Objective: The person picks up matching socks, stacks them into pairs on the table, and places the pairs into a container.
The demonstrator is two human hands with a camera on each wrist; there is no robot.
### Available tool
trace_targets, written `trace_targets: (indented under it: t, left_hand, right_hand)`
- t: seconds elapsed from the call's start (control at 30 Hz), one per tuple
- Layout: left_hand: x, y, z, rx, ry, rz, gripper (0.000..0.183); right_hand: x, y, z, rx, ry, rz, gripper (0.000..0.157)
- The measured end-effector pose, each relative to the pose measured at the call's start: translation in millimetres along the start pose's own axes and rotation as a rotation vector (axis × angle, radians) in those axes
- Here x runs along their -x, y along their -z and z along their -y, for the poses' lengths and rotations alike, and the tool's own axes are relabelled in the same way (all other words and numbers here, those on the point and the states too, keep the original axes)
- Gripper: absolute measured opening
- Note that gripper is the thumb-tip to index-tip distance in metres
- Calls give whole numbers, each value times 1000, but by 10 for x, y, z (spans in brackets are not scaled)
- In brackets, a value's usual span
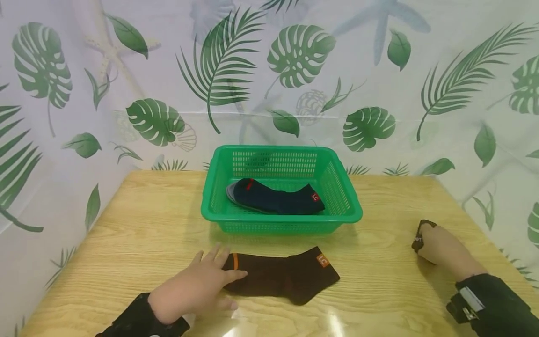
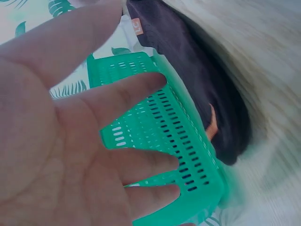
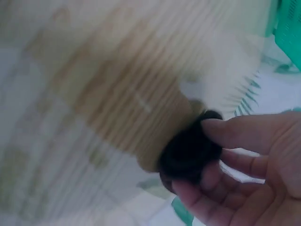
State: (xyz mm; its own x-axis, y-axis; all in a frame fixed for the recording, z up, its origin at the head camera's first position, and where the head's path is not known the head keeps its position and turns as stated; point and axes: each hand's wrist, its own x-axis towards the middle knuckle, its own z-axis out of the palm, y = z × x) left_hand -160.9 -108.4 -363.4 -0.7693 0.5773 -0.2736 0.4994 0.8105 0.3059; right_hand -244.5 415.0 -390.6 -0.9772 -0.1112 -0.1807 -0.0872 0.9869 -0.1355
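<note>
A dark brown sock (image 1: 273, 276) lies flat on the table, its orange LC tag towards the right. My left hand (image 1: 200, 283) is spread over the toe end of this sock, its fingers extended; in the left wrist view the open palm (image 2: 80, 155) shows nothing held. Far to the right, my right hand (image 1: 442, 248) grips a small dark rolled-up sock (image 1: 418, 236) with pale lettering, close over the tabletop. The right wrist view shows thumb and fingers around this dark bundle (image 3: 190, 150). Inside the green basket (image 1: 282, 218) rests a navy sock (image 1: 273, 199) with a grey toe and red tag.
The basket stands at the back middle of the wooden table (image 1: 168, 206), just behind the brown sock. A leaf-printed sheet (image 1: 252, 70) rises behind the table and along both sides.
</note>
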Motion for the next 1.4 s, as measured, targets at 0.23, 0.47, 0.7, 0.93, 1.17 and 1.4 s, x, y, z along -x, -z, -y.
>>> trace_targets:
  t: [0.23, 0.47, 0.7, 0.93, 1.17, 1.4]
  left_hand:
    - [-40, 18, -43, 10, -20, -9, 55]
    - [-68, 105, -68, -1, -80, -137, 52]
    - [-452, 243, -364, 104, -228, -319, 65]
    - [-674, 274, -587, 809, -382, -346, 45]
    - [-669, 213, -601, 1043, -196, -506, 34]
    - [-598, 243, -577, 946, -270, -443, 16]
  right_hand:
    - [101, 40, 491, -31, 109, -29, 8]
    - [382, 516, 1191, -67, 346, -267, 15]
    - [640, 725, 1757, -278, 634, -489, 23]
    - [609, 573, 2104, -1021, 723, -66, 3]
    - [596, 367, 2213, -973, 526, -287, 16]
    - [691, 201, 2310, -416, 734, -525, 35]
